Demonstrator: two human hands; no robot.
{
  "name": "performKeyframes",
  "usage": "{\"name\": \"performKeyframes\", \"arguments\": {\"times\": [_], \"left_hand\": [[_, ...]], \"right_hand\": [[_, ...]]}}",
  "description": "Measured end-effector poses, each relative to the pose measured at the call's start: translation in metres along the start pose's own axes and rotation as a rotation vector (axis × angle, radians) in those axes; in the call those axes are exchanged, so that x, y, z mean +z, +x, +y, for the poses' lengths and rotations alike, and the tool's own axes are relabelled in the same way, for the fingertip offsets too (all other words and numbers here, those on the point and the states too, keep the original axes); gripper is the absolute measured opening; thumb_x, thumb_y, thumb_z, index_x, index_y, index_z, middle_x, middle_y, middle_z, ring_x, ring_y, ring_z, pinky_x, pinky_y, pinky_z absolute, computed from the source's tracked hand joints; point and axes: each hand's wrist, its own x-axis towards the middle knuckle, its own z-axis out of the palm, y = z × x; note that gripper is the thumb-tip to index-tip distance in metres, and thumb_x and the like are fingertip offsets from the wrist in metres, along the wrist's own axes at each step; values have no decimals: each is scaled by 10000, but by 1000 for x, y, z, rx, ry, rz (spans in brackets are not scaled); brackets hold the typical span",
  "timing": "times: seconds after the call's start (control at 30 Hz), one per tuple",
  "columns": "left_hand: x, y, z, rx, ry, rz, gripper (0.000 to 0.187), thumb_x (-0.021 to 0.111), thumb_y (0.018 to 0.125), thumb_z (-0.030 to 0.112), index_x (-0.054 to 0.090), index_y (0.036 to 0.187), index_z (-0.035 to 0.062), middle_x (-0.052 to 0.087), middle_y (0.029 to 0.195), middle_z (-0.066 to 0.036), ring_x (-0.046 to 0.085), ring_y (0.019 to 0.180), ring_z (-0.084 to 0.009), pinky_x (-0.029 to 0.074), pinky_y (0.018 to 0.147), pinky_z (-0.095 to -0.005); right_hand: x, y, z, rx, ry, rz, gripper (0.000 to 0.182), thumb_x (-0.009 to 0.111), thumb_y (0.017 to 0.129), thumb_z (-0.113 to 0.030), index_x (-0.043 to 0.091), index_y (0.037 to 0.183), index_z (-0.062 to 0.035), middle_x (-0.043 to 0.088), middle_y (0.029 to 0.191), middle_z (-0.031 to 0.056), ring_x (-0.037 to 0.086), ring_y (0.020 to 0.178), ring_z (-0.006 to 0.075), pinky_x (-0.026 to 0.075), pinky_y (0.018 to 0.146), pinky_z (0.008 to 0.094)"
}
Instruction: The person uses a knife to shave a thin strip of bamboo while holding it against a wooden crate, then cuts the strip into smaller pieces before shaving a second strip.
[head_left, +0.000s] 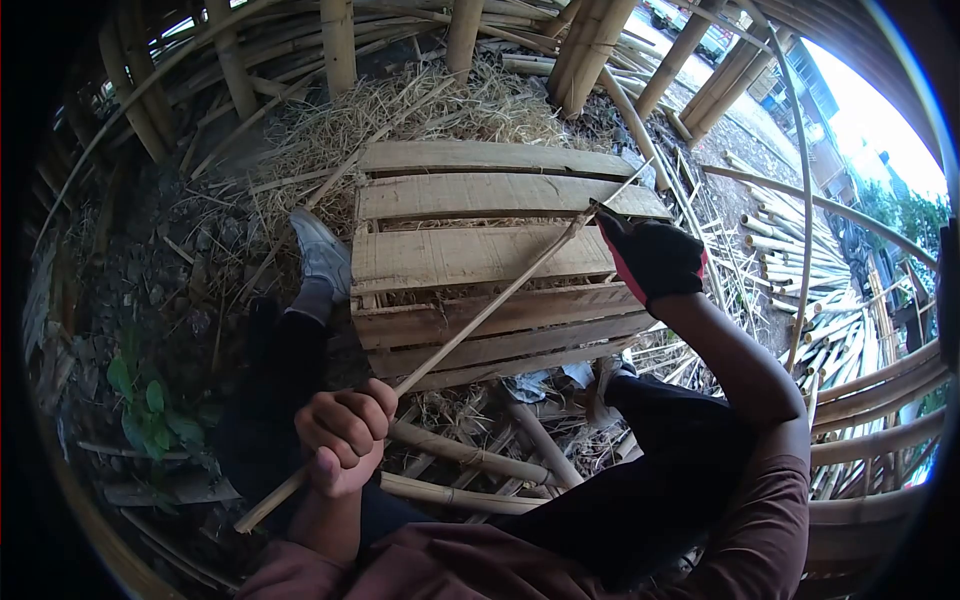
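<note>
A long, thin bamboo strip (480, 315) runs diagonally over a slatted wooden crate (440, 257), from low left to upper right. My bare left hand (345, 435) has its fingers wrapped round the strip near its thick lower end, which sticks out below the fist. My right hand (655, 258), in a black and red glove, is closed beside the upper part of the strip. A small dark pointed tip (596, 206) at its front meets the strip; I cannot tell whether it is a blade or a glove finger. The strip's thin end reaches past this hand.
Dry straw (490, 105) and upright bamboo posts (338, 45) are behind the crate. Cut bamboo pieces (810, 250) lie piled at the right. Bamboo poles (470, 455) lie between my legs. A curved bamboo rod (803, 180) crosses the right side. A leafy plant (150, 405) grows at the left.
</note>
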Motion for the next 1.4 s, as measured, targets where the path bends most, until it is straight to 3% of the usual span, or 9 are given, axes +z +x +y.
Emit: {"name": "performKeyframes", "arguments": {"times": [0.2, 0.4, 0.47, 0.57, 0.7, 0.8, 0.87, 0.9, 1.4], "left_hand": [[1, 1, -2, 1, -36, 163, 551, 450, 1004, 295, 244, 509, 168, 275, 494, 38, 262, 491, -119, 293, 622, -326], [16, -7, -7, 24, -16, 133, 553, 439, 1010, 293, 251, 507, 160, 279, 496, 32, 286, 494, -124, 323, 622, -334], [20, -12, -6, -13, 95, -39, 587, 461, 1006, 304, 258, 477, 148, 290, 473, 26, 326, 469, -133, 351, 592, -344], [23, -17, -10, 24, 89, -26, 608, 485, 999, 315, 259, 464, 135, 290, 458, 22, 347, 450, -144, 365, 569, -346], [21, -18, -14, 3, 98, -18, 609, 490, 998, 320, 253, 471, 127, 293, 455, 18, 346, 444, -149, 361, 565, -341], [24, -19, -21, 82, 94, -128, 594, 487, 992, 296, 260, 469, 126, 313, 450, 7, 356, 439, -157, 358, 555, -338], [28, -17, -24, 82, 114, -177, 571, 486, 980, 258, 270, 468, 123, 330, 444, 0, 370, 423, -164, 365, 533, -334], [32, -17, -27, 121, 138, -198, 564, 485, 975, 243, 271, 468, 121, 334, 443, -1, 374, 415, -164, 369, 522, -333], [33, -19, -32, 180, 115, -205, 540, 426, 998, 192, 308, 481, 87, 349, 490, -11, 404, 435, -176, 422, 545, -366]], "right_hand": [[-9, -16, -5, -141, -30, 296, 575, 523, 929, -585, 708, 705, -89, 636, 598, 88, 659, 584, 285, 484, 539, 416], [-47, -51, -38, -765, 509, -229, 291, 452, 1019, -287, 718, 1043, -172, 688, 847, 173, 692, 739, 321, 540, 666, 432], [-58, -49, -46, -632, 660, -511, 349, 499, 998, -392, 704, 1009, -109, 681, 784, 145, 669, 656, 265, 520, 609, 373], [-34, -29, -35, 189, 1178, -968, 663, 568, 853, -725, 579, 807, -63, 563, 657, 19, 544, 523, 130, 409, 469, 274], [-1, 6, -19, 321, 1277, -825, 572, 482, 921, -697, 426, 678, -182, 410, 547, -28, 421, 451, 96, 318, 395, 275], [0, 22, -14, 295, 974, -831, 648, 368, 954, -687, 527, 677, -123, 548, 577, 64, 570, 521, 210, 437, 489, 350], [1, 26, -18, -40, 234, -293, 701, 274, 992, -578, 682, 832, -31, 696, 784, 183, 689, 761, 359, 515, 721, 482], [-21, 18, -29, -4, 213, -307, 685, 236, 1003, -507, 726, 909, -39, 709, 915, 211, 668, 922, 422, 481, 868, 501], [-3, -7, -41, 0, 400, -369, 638, 202, 1027, -438, 686, 1001, -23, 693, 973, 248, 655, 970, 432, 468, 922, 523]]}}
